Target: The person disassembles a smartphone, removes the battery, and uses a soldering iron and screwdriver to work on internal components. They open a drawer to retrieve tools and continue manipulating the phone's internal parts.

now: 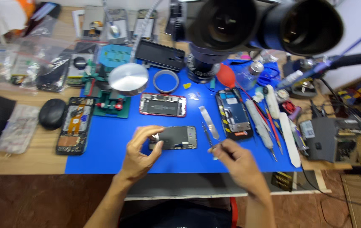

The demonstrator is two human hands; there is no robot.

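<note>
Your left hand (140,147) pinches the left end of the opened phone (174,138), thumb & fingers pressed on its edge; the phone lies flat on the blue mat (104,147), near the front of the bench (28,156). Your right hand (239,162) has its grip closed on thin tweezers (208,135), tips just right of the phone. Behind it lies a red-framed phone (162,104); to the right a metal pry blade (209,122) & another open phone (234,114). Microscope (231,25) overhead, blurred.
</note>
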